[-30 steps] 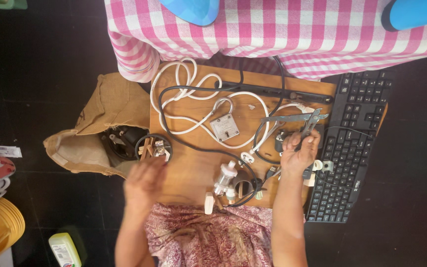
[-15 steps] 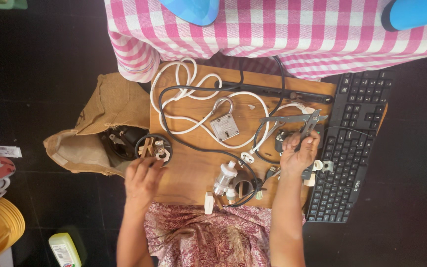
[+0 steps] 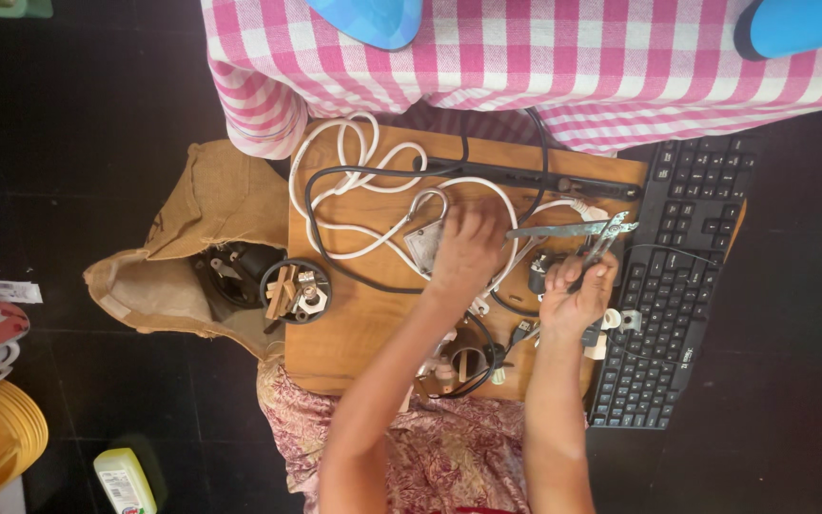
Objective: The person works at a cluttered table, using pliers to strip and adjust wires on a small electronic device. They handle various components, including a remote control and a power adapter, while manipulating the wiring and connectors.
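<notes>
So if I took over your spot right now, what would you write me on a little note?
Left hand: reached across the wooden board, lying on the small white square part amid the white cable; whether it has a grip on it cannot be seen.
Right hand: grip closed on the metal pliers, jaws pointing toward the black keyboard.
Nearby: black power strip at the board's far edge, a round black part with small pieces at the left edge, a brown bag beside it.
Done or left: cannot tell; parts lie loose.
</notes>
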